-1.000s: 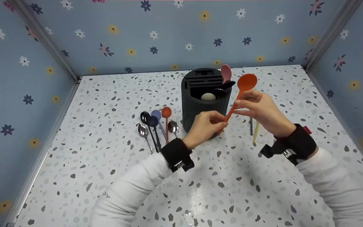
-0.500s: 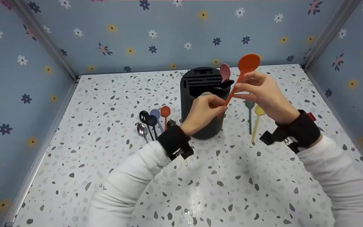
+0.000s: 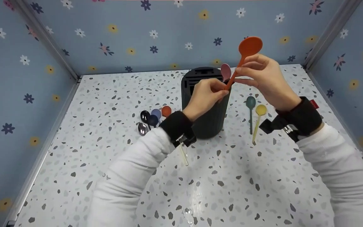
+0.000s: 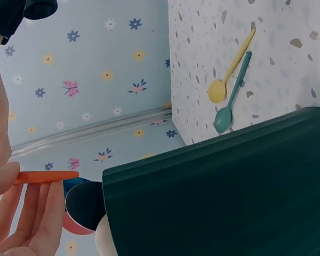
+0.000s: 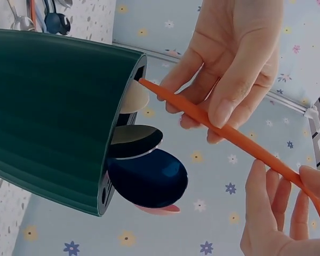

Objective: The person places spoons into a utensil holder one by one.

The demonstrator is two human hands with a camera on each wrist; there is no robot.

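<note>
Both my hands hold one orange spoon (image 3: 250,46) above the dark utensil holder (image 3: 208,124). My right hand (image 3: 265,78) pinches its handle just under the bowl, which points up. Lower down, my left hand (image 3: 204,97) pinches the handle near its end. In the right wrist view the handle's tip lies close to the holder's open top, beside a cream-coloured spoon (image 5: 134,97). A black spoon (image 5: 136,140), a dark blue spoon (image 5: 149,178) and a pink spoon (image 3: 226,72) also stand in the holder, bowls out. My left hand hides part of the holder's opening in the head view.
On the speckled table right of the holder lie a green spoon (image 3: 250,102) and a yellow spoon (image 3: 261,109). Several more spoons lie left, among them a red-orange one (image 3: 166,111) and a silver one (image 3: 142,128), partly behind my left sleeve. Flowered walls (image 3: 169,28) enclose the table.
Both hands have risen with the orange spoon, from in front of the holder to above its rim. The green and yellow spoons have come into full sight.
</note>
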